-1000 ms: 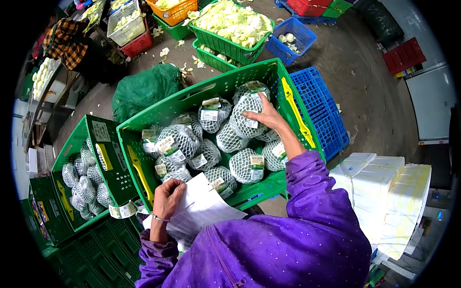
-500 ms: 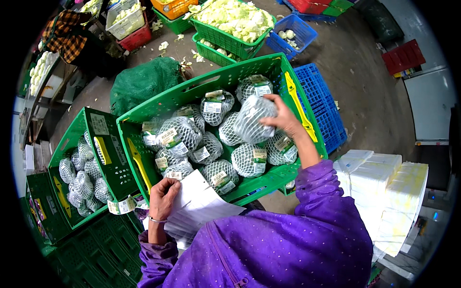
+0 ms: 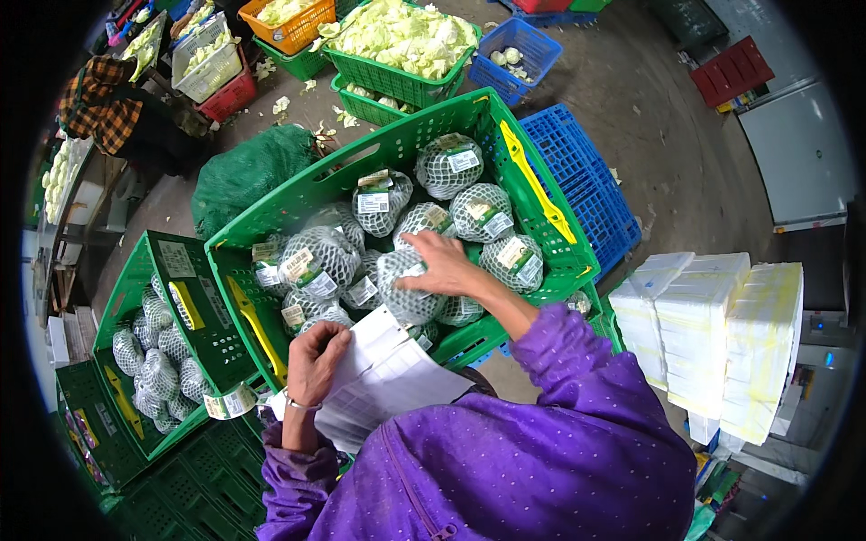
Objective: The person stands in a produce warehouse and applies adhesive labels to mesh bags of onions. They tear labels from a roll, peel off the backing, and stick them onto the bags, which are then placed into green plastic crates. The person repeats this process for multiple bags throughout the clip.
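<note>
A green crate [image 3: 298, 194] in front of me holds several round vegetables in white foam netting, most with printed labels. My right hand [image 3: 442, 266] is closed on one netted vegetable [image 3: 406, 293] near the crate's near side; its label side is mostly hidden. Another netted vegetable [image 3: 481, 213] lies further back, label facing up. Over the crate's near left corner, my left hand [image 3: 316, 356] pinches a white sheet of paper [image 3: 388, 383] between thumb and fingers. The sheet rests against my front. Beside that wrist hangs a strip of labels [image 3: 230, 403].
To the left stands a second green crate [image 3: 171, 433] of netted vegetables. Behind are a green mesh sack [image 3: 248, 176], a crate of cabbage leaves [image 3: 397, 77] and a blue basket [image 3: 514, 59]. White foam boxes [image 3: 708, 329] stand right, near a blue pallet [image 3: 577, 180]. A person [image 3: 113, 108] works far left.
My right hand has let go of one netted vegetable at the back right and moved left and nearer, closing on another. My left hand keeps the paper. The whole view has shifted slightly.
</note>
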A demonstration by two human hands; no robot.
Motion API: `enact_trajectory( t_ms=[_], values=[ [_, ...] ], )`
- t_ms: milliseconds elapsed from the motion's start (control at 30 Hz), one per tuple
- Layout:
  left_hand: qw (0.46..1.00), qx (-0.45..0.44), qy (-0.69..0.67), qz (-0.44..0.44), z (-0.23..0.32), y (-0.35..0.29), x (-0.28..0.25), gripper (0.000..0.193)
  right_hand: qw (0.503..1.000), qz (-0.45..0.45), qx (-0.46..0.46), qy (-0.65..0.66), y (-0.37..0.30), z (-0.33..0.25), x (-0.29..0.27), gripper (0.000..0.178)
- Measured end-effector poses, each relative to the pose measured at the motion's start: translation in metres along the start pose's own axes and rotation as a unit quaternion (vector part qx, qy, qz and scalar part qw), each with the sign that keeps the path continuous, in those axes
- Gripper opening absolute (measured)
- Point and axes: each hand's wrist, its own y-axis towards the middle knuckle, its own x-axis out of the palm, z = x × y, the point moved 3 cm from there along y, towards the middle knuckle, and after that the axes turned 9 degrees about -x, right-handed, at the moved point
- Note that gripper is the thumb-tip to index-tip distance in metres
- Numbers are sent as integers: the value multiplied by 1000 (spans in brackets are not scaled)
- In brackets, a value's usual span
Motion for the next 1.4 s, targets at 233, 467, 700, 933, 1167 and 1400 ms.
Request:
enact_trajectory(
  t_ms=[233,467,700,933,1167,1400],
  values=[
    [997,52,57,20,14,15,29,16,831,-30,-33,555,-62,-39,-17,37],
    [994,73,85,-11,19,7,22,23,844,78,-55,527,-60,-36,-14,15],
    [991,-101,-60,65,-35,-30,-75,41,800,183,-79,566,-66,-24,-85,14],
    [971,61,-161,167,48,-56,-93,55,750,192,-273,572,-35,-106,-160,13],
    [927,115,-356,32,60,-51,-90,78,719,44,-391,573,-39,-127,-180,16],
    [922,-51,-383,-13,1,-14,-71,61,892,-45,-374,249,-65,-88,-123,14]
  ],
)
